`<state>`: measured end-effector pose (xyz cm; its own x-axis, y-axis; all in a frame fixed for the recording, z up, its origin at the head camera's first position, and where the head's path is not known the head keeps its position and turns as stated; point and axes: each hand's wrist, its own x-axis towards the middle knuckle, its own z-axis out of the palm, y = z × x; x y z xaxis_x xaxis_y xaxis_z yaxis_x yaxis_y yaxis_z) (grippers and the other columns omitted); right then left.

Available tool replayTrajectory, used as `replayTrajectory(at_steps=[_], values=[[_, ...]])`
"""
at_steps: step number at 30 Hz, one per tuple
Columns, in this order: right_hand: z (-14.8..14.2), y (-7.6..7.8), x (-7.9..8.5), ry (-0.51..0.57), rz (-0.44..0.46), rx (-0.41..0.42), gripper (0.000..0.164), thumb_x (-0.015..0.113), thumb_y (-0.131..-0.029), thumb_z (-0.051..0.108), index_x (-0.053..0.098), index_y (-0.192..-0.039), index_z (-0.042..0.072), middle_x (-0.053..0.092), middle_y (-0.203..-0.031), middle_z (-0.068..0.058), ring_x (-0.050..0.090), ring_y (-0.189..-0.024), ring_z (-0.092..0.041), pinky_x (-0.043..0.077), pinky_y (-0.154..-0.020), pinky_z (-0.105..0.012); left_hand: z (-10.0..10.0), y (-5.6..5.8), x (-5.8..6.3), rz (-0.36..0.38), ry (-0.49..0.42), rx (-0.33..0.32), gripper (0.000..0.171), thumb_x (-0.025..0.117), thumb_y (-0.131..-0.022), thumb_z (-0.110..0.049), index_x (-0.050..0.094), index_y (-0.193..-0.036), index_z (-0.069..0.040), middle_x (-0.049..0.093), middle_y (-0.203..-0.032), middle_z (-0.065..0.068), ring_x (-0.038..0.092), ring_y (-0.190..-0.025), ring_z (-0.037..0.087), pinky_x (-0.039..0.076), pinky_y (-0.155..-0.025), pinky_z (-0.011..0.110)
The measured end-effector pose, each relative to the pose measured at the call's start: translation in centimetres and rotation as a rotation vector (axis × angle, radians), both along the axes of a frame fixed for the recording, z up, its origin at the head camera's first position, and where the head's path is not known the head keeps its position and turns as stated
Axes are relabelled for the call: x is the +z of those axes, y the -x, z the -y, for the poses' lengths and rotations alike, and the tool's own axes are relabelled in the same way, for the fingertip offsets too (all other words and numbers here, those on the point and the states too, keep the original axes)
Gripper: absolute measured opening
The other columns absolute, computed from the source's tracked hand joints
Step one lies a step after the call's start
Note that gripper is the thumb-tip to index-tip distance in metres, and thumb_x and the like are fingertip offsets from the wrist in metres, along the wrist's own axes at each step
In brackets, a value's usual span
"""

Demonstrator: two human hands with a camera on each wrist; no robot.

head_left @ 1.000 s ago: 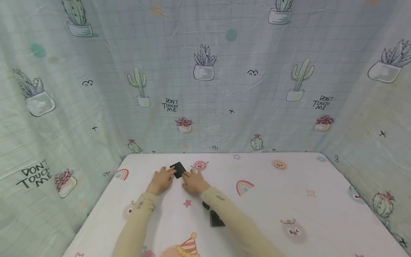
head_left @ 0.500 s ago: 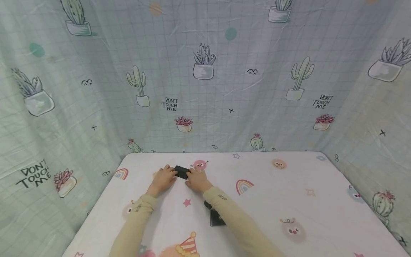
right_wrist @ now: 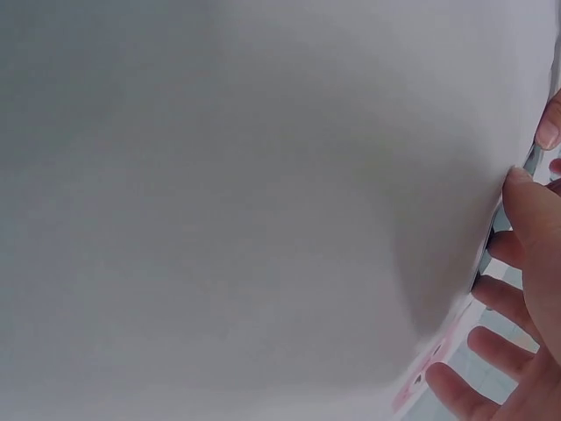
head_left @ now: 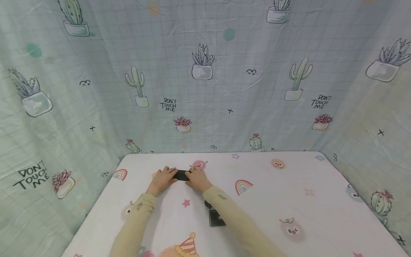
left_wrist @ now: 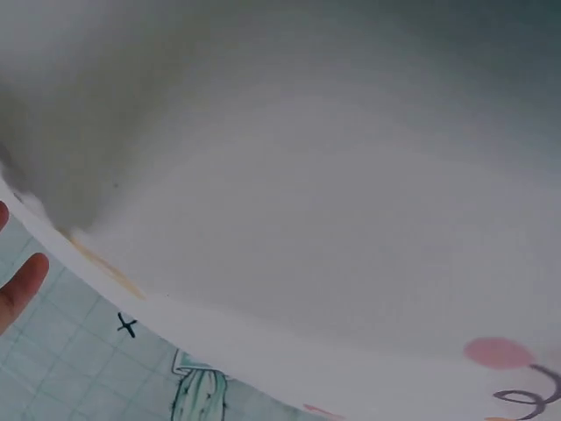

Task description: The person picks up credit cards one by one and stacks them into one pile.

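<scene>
A flat black rectangular object (head_left: pixel 182 175) lies crosswise toward the far side of the white table (head_left: pixel 273 207); its exact kind does not show. My left hand (head_left: pixel 163 180) pinches its left end, fingers at the far edge and thumb at the near one. At the opposite end my right hand (head_left: pixel 197 179) holds it the same way. In the right wrist view, the right hand (right_wrist: pixel 526 263) has its thumb and fingers at the dark edge. Only two fingertips of the left hand (left_wrist: pixel 22 285) appear in the left wrist view, with the object out of that frame.
A black square box-like item (head_left: pixel 217 218) lies nearer, partly covered by the right sleeve (head_left: pixel 231 210). Just beyond it, a small dark rounded thing (head_left: pixel 208 204) shows beside the sleeve. A cactus-print curtain (head_left: pixel 205 107) hangs behind the table's far edge.
The black object has turned from a slanted position to lie straight across, looking narrower now. Both hands have gone from fingertips on it to gripping its two ends.
</scene>
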<state>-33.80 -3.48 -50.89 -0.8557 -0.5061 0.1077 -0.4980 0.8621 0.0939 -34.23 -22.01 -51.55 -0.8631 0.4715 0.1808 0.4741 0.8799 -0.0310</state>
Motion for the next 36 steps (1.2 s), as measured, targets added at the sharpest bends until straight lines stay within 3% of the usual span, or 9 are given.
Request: replayTrajectory(at_steps=[8,9,12,20,26,36], values=[[0.2,0.7,-0.6,-0.029,0.039,-0.04,0.04,0.051,-0.085,0.045,0.052,-0.118,0.022,0.055,-0.119,-0.003,0.046,-0.111,-0.018,0.044,-0.089,-0.037,-0.4,-0.5,0.1,-0.047,0.02,-0.018,0.045,0.055,-0.085,-0.031,0.053,-0.122,-0.006,0.057,-0.116,0.012,0.048,-0.102,0.03,0.041,-0.08,0.054],[0.1,0.9,-1.0,-0.018,0.002,-0.022,0.039,0.048,-0.086,0.049,0.052,-0.116,0.024,0.056,-0.116,-0.002,0.046,-0.108,-0.017,0.044,-0.086,-0.036,-0.4,-0.6,0.1,-0.044,0.02,-0.018,0.045,0.055,-0.085,-0.032,0.053,-0.122,-0.006,0.057,-0.116,0.012,0.048,-0.101,0.03,0.041,-0.08,0.054],[0.1,1.2,-1.3,-0.02,0.006,-0.021,0.038,0.048,-0.086,0.048,0.053,-0.114,0.023,0.056,-0.115,-0.001,0.046,-0.107,-0.017,0.044,-0.086,-0.035,-0.4,-0.8,0.2,-0.04,0.019,-0.013,0.046,0.055,-0.085,-0.032,0.052,-0.122,-0.005,0.057,-0.116,0.012,0.047,-0.1,0.03,0.041,-0.08,0.053],[-0.3,0.2,-0.3,-0.017,0.004,0.001,0.036,0.052,-0.085,0.042,0.053,-0.116,0.022,0.055,-0.122,0.001,0.047,-0.108,-0.017,0.045,-0.088,-0.035,-0.2,-0.7,0.1,-0.036,-0.005,-0.02,0.049,0.056,-0.084,-0.034,0.051,-0.124,-0.007,0.058,-0.117,0.011,0.047,-0.099,0.028,0.04,-0.081,0.051],[-0.5,0.6,-0.5,-0.015,-0.015,0.023,0.038,0.051,-0.085,0.042,0.052,-0.116,0.02,0.057,-0.12,0.002,0.047,-0.103,-0.016,0.044,-0.086,-0.031,-0.3,-0.5,0.0,-0.066,-0.011,-0.039,0.047,0.058,-0.083,-0.031,0.052,-0.123,-0.008,0.059,-0.114,0.01,0.047,-0.097,0.027,0.041,-0.078,0.048],[-0.7,0.4,-0.4,-0.102,-0.08,0.008,0.049,0.047,-0.085,0.049,0.051,-0.121,0.015,0.054,-0.12,0.002,0.047,-0.108,-0.016,0.045,-0.089,-0.031,-0.2,-0.7,0.1,-0.079,0.009,-0.052,0.046,0.057,-0.084,-0.032,0.052,-0.124,-0.01,0.059,-0.113,0.009,0.048,-0.096,0.027,0.042,-0.076,0.047]])
